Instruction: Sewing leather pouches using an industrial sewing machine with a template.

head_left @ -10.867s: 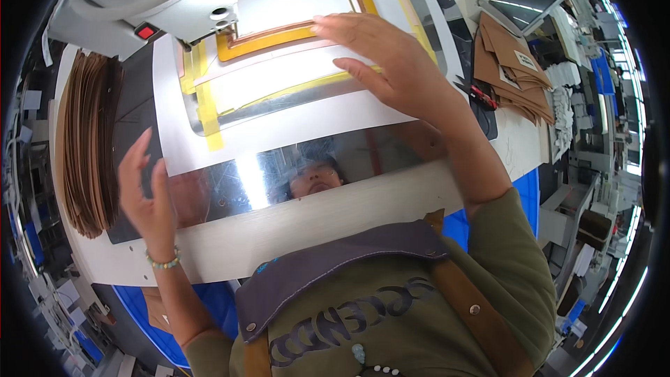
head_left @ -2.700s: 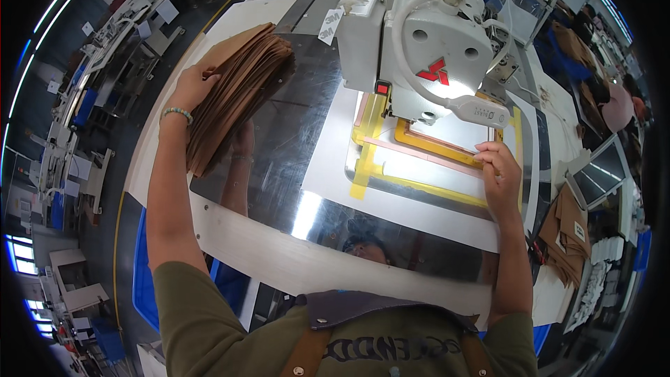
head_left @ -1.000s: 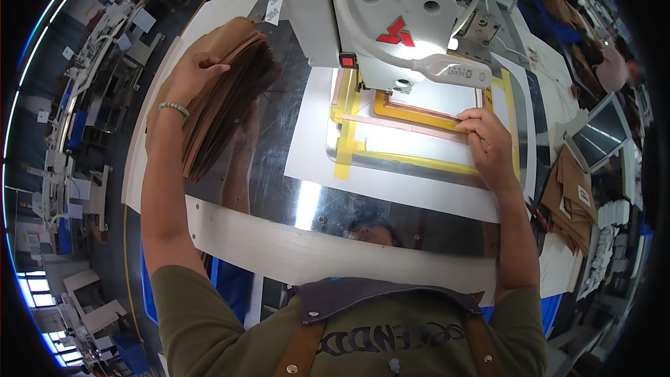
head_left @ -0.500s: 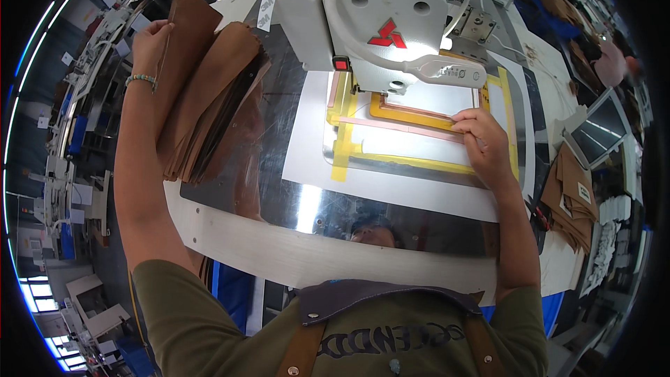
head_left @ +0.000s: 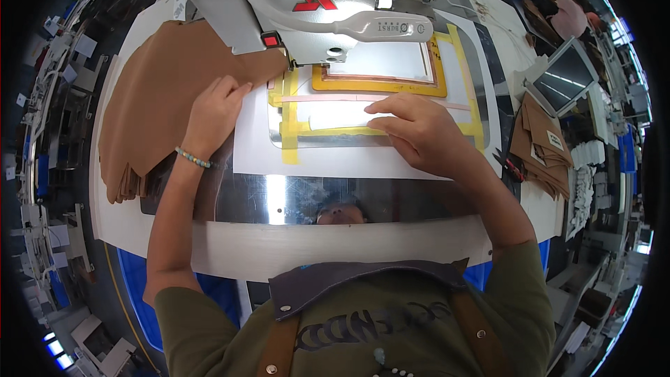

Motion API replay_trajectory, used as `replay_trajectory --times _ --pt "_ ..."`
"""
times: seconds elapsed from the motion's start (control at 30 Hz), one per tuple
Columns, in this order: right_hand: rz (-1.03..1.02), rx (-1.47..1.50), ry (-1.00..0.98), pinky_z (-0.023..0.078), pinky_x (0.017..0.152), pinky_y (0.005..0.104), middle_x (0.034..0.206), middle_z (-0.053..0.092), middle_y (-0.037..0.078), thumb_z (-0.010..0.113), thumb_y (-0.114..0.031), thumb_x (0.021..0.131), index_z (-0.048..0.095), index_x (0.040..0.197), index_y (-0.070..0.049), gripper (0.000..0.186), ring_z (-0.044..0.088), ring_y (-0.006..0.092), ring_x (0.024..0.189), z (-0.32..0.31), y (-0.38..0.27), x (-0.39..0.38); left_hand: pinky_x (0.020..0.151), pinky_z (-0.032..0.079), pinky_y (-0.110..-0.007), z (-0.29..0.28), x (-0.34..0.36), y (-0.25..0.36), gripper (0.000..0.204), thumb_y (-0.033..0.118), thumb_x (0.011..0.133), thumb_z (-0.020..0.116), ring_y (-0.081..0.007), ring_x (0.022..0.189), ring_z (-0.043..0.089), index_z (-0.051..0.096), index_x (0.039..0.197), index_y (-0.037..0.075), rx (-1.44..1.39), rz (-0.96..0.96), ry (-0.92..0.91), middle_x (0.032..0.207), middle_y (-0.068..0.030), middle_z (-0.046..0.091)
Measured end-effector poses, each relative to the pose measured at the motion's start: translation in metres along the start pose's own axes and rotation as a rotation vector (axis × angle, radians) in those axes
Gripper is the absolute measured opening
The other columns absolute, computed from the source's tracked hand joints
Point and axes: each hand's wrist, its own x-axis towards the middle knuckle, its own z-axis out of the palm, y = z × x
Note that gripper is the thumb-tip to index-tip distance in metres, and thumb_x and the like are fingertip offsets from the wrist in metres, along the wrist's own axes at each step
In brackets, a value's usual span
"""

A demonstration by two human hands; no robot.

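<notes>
My left hand (head_left: 215,117) is closed in a pinch on the near edge of a brown fabric piece (head_left: 171,73). The piece spreads over a stack of like pieces (head_left: 124,190), and its right corner reaches under the sewing machine head (head_left: 328,14). My right hand (head_left: 424,132) is empty, thumb and fingers apart, over the near part of a white template (head_left: 335,117) edged with yellow tape. Just beyond its fingers lies a yellow frame (head_left: 380,89) with a brown inner border.
A white handheld-shaped device (head_left: 391,26) on a hose crosses the machine's front. To the right are a small screen (head_left: 562,77), a stack of brown pieces with labels (head_left: 539,146) and red-handled snips (head_left: 513,166). A shiny metal plate (head_left: 391,199) covers the table's near part.
My left hand has brought a brown piece from the far left toward the machine. The right hand has let go of the yellow frame and drawn back, fingers spread. The view has shifted.
</notes>
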Motion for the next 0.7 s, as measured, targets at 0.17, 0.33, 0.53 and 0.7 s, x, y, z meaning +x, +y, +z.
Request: replay_trajectory --times 0.17,0.33,0.53,0.7 --pt "-0.147 -0.137 -0.013 0.058 0.092 0.0409 0.121 0.076 0.011 0.077 -0.003 0.087 0.077 0.109 -0.004 0.022 0.072 0.0289 0.110 0.020 -0.007 0.017 0.071 0.057 -0.036 -0.010 -0.009 0.036 0.019 0.004 0.092 0.074 -0.0223 0.085 0.065 0.079 0.110 0.004 -0.084 0.039 0.042 0.092 -0.0054 0.064" --pt "-0.312 -0.369 0.154 0.055 0.076 0.0325 0.095 0.068 0.002 0.077 -0.010 0.079 0.072 0.095 -0.007 0.017 0.066 0.0185 0.093 0.069 0.004 0.055 0.078 0.058 -0.039 -0.021 -0.024 0.042 0.030 0.005 0.091 0.075 -0.0262 0.093 0.067 0.076 0.121 0.002 -0.008 0.112 0.007 0.103 -0.0078 0.070" --pt "-0.353 -0.494 0.147 0.054 0.076 0.0313 0.092 0.062 0.001 0.074 -0.013 0.080 0.072 0.094 -0.008 0.015 0.064 0.0166 0.095 0.103 0.009 0.083 0.083 0.059 -0.041 -0.047 -0.085 0.023 0.026 0.008 0.093 0.074 -0.0302 0.098 0.069 0.075 0.119 0.001 0.181 -0.077 -0.025 0.109 -0.0106 0.073" --pt "-0.364 -0.551 0.088 0.053 0.072 0.0311 0.091 0.059 0.000 0.074 -0.014 0.079 0.066 0.083 -0.012 0.009 0.061 0.0177 0.089 0.114 0.012 0.093 0.086 0.059 -0.041 -0.068 -0.139 -0.004 0.018 0.006 0.093 0.073 -0.0315 0.099 0.071 0.074 0.110 -0.001 0.300 -0.201 -0.044 0.113 -0.0117 0.075"
